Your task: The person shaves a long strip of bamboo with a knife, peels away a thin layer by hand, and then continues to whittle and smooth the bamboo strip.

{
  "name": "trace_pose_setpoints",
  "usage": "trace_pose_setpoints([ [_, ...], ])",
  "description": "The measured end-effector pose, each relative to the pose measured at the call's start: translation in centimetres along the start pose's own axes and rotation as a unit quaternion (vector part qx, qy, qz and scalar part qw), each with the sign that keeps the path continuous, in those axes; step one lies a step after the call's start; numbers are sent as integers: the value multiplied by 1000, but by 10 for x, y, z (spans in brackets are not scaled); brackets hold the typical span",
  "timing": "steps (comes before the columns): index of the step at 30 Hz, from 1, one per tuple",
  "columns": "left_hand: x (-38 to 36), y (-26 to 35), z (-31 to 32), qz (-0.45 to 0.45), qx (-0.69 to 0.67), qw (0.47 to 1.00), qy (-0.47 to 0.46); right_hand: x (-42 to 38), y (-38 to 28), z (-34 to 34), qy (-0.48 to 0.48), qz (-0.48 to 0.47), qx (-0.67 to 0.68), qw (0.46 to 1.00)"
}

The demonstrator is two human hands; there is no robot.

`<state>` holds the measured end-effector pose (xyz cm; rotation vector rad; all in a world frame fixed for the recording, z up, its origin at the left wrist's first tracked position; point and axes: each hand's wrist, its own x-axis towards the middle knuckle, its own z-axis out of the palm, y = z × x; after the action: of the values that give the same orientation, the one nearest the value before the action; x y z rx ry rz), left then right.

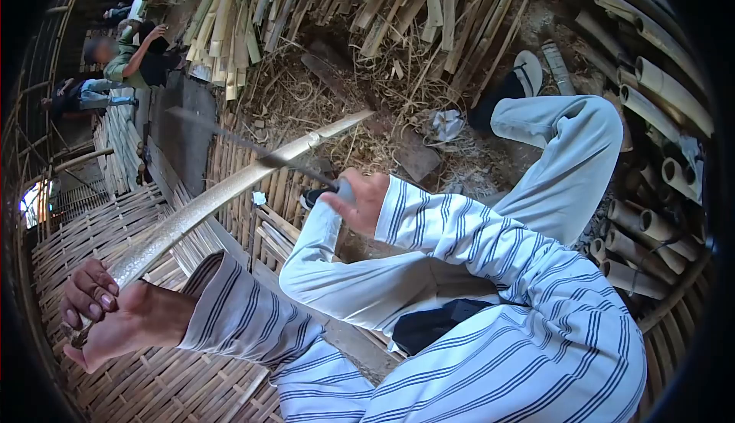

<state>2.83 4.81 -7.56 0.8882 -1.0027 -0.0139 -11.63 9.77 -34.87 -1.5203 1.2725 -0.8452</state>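
Observation:
At the lower left, my left hand [122, 320] is closed round the near end of a long split bamboo strip [207, 207]. The pale strip slants up and to the right, its far end over the littered ground. Near the middle, my right hand [361, 202] grips the grey handle of a long knife [295, 166]. The dark blade, blurred toward its tip, points up and to the left and crosses the strip; whether it touches the strip I cannot tell.
Split bamboo pieces [230, 29] lie in heaps at the top, cut bamboo tubes [666, 86] at the right. Woven bamboo matting [191, 385] spreads below my left hand. Shavings [287, 86] and a crumpled wrapper [446, 125] litter the ground. Another person [126, 63] sits at the upper left.

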Motion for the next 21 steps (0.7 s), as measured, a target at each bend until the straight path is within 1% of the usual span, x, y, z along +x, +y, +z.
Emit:
trace_pose_setpoints([
  [1,-1,1,2,1,-11,1000,-6,-3,-6,-1,31,-60,-3,998],
  [4,-15,10,17,10,-21,1000,-10,-5,5,5,35,-26,10,999],
  [5,-18,11,22,14,17,1000,9,-2,24,20,52,8,-6,999],
  [7,-22,14,29,18,16,999,32,13,65,40,41,99,-75,991],
  [8,-23,14,31,16,18,999,41,17,73,39,32,140,-108,984],
  [9,-17,12,25,14,0,1000,7,17,79,41,17,150,-84,985],
  [10,-12,6,26,28,9,999,17,18,78,38,2,161,-62,985],
  [11,-9,1,25,37,26,998,32,11,53,24,14,145,-13,989],
  [12,-7,-4,20,43,50,997,48,6,43,26,56,72,-29,995],
  [14,1,-12,12,27,80,996,13,-2,7,6,55,24,36,998],
  [15,8,-14,6,22,95,995,-8,-4,8,10,101,-60,25,993],
  [18,29,-23,-15,19,124,992,15,-1,41,38,109,1,25,994],
  [19,15,-20,5,28,147,988,48,3,55,37,22,114,-19,993],
  [20,6,-18,16,34,154,986,61,13,74,41,-45,234,-51,970],
  [21,-3,-15,27,39,161,983,75,18,95,43,-66,266,-57,960],
])
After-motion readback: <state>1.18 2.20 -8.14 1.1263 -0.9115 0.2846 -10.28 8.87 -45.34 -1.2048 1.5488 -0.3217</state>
